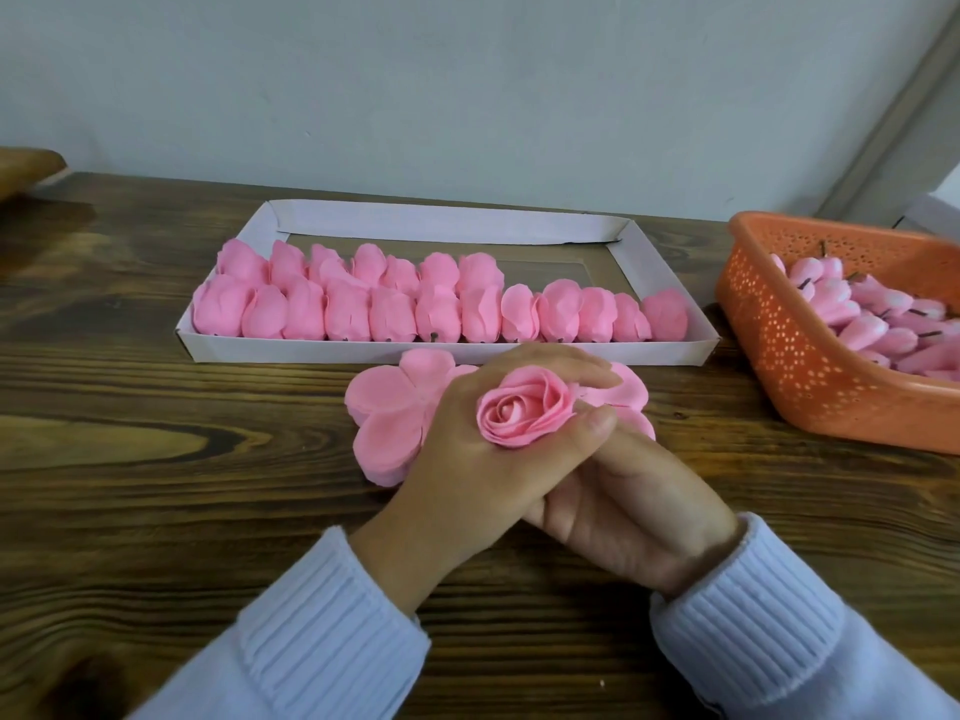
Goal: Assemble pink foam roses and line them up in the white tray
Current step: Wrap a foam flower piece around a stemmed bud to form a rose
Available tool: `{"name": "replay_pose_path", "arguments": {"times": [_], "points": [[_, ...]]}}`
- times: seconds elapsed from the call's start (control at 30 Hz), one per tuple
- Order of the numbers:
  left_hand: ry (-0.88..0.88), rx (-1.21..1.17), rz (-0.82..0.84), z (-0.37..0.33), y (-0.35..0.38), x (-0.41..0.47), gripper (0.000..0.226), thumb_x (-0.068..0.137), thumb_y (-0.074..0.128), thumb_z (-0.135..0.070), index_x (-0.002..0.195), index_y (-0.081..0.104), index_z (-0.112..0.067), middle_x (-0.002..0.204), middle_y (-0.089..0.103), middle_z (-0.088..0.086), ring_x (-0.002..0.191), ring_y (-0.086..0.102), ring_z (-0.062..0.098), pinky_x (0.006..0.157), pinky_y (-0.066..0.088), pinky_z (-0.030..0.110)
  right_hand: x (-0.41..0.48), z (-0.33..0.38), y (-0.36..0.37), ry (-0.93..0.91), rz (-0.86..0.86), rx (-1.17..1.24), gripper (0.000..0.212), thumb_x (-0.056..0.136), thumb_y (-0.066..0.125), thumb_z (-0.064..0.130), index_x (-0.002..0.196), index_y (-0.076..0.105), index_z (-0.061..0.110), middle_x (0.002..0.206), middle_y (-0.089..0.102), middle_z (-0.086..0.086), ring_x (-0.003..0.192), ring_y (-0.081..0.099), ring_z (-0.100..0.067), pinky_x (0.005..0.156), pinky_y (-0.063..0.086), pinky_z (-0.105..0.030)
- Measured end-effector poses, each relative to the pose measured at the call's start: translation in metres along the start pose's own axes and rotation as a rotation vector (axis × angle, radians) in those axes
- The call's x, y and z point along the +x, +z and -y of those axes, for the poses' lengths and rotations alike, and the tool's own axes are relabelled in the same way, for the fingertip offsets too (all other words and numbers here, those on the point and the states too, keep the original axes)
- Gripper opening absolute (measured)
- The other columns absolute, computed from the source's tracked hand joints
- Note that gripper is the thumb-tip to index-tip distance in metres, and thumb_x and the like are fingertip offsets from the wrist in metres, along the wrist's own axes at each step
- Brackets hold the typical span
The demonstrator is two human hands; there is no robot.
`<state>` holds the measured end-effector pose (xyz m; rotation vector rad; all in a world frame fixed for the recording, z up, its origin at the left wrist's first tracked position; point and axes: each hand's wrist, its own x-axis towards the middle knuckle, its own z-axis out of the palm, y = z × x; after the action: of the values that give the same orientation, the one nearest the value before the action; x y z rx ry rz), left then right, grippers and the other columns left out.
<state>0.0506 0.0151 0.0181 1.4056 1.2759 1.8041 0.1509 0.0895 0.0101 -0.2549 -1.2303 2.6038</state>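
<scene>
A pink foam rose (524, 410) faces up at the centre of the head view. My left hand (483, 459) wraps round it, index finger over its far side and thumb at its near side. My right hand (623, 506) lies under the left, its fingers hidden beneath it. Behind and under the hands lies a stack of flat pink petal cut-outs (384, 407). The white tray (670, 350) beyond holds two rows of pink roses (436, 304) lying on their sides; the front row runs nearly its full width.
An orange perforated basket (795, 356) at the right holds several pink rose buds with dark stems (878, 319). The wooden table (156, 459) runs to a pale wall behind. A brown object (26, 166) shows at the far left edge.
</scene>
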Motion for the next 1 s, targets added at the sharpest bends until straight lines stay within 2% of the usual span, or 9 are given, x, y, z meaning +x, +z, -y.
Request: {"name": "replay_pose_path", "arguments": {"times": [0.1,0.23,0.37,0.47,0.57,0.7,0.8,0.87,1.0], "points": [[0.001,0.004,0.002,-0.0007,0.0014,0.0002,0.024,0.075,0.070,-0.005,0.097,0.069,-0.014,0.101,0.071,-0.007,0.098,0.066,0.003,0.083,0.048,0.013,-0.0009,0.0006,0.0014,-0.039,0.013,0.016,0.028,0.088,0.055,0.017,0.113,0.065,0.010,0.110,0.068,-0.003,0.106,0.065,-0.015,0.083,0.054,-0.027],[0.024,0.007,-0.013,-0.0005,0.0014,0.0009,0.021,0.075,0.071,-0.006,0.092,0.070,-0.018,0.097,0.071,-0.008,0.098,0.065,0.003,0.084,0.047,0.014,-0.0008,0.0029,0.0021,-0.069,0.060,0.037,0.041,0.089,0.060,0.012,0.125,0.047,-0.002,0.115,0.065,-0.009,0.110,0.062,-0.019,0.085,0.053,-0.029],[0.006,-0.008,0.001,0.0004,-0.0009,0.0007,0.015,0.080,0.067,-0.021,0.095,0.070,-0.023,0.102,0.071,-0.010,0.106,0.063,0.008,0.090,0.046,0.016,-0.0009,0.0031,-0.0002,-0.008,0.092,0.071,0.044,0.082,0.072,0.032,0.120,0.063,0.012,0.123,0.063,-0.006,0.116,0.059,-0.019,0.096,0.050,-0.032],[0.005,-0.021,0.029,0.0000,-0.0008,0.0006,0.019,0.081,0.068,-0.018,0.098,0.069,-0.024,0.104,0.070,-0.015,0.106,0.063,0.002,0.089,0.045,0.012,-0.0010,0.0028,0.0003,0.007,0.079,0.025,0.042,0.079,0.074,0.040,0.115,0.069,0.018,0.119,0.066,-0.002,0.113,0.062,-0.016,0.094,0.052,-0.030],[0.059,0.008,0.048,-0.0005,0.0004,0.0015,0.017,0.079,0.071,-0.013,0.093,0.070,-0.023,0.102,0.070,-0.014,0.104,0.063,0.004,0.088,0.046,0.014,-0.0021,0.0021,0.0009,-0.044,0.064,-0.017,0.032,0.084,0.070,0.024,0.114,0.067,0.012,0.113,0.068,-0.003,0.109,0.063,-0.015,0.088,0.053,-0.028],[0.075,0.011,0.017,-0.0001,0.0005,0.0012,0.010,0.077,0.068,-0.018,0.086,0.071,-0.022,0.101,0.070,-0.007,0.104,0.064,0.007,0.089,0.047,0.019,-0.0032,0.0032,0.0006,-0.071,0.048,0.025,0.042,0.085,0.061,0.010,0.125,0.051,0.001,0.114,0.065,-0.010,0.109,0.063,-0.021,0.083,0.054,-0.030],[0.016,0.003,0.018,0.0003,-0.0019,0.0012,0.013,0.079,0.064,-0.025,0.090,0.073,-0.023,0.103,0.070,-0.010,0.106,0.063,0.008,0.091,0.047,0.020,-0.0013,0.0032,-0.0005,-0.021,0.075,0.055,0.050,0.078,0.075,0.029,0.122,0.061,0.011,0.122,0.061,-0.009,0.116,0.057,-0.023,0.093,0.051,-0.035],[-0.022,-0.014,0.028,0.0012,-0.0033,0.0018,0.018,0.080,0.063,-0.028,0.095,0.071,-0.023,0.106,0.070,-0.009,0.110,0.062,0.008,0.093,0.047,0.022,-0.0005,0.0023,0.0005,0.044,0.022,-0.013,0.048,0.074,0.076,0.043,0.114,0.068,0.018,0.121,0.057,-0.012,0.116,0.051,-0.027,0.095,0.044,-0.037],[-0.018,-0.015,0.035,0.0025,-0.0027,0.0023,0.014,0.080,0.069,-0.014,0.094,0.071,-0.016,0.106,0.069,-0.004,0.108,0.063,0.009,0.090,0.047,0.020,-0.0009,-0.0014,0.0022,0.031,-0.085,-0.070,0.027,0.085,0.058,0.037,0.102,0.074,0.023,0.111,0.063,-0.007,0.107,0.056,-0.021,0.087,0.049,-0.030]]}}
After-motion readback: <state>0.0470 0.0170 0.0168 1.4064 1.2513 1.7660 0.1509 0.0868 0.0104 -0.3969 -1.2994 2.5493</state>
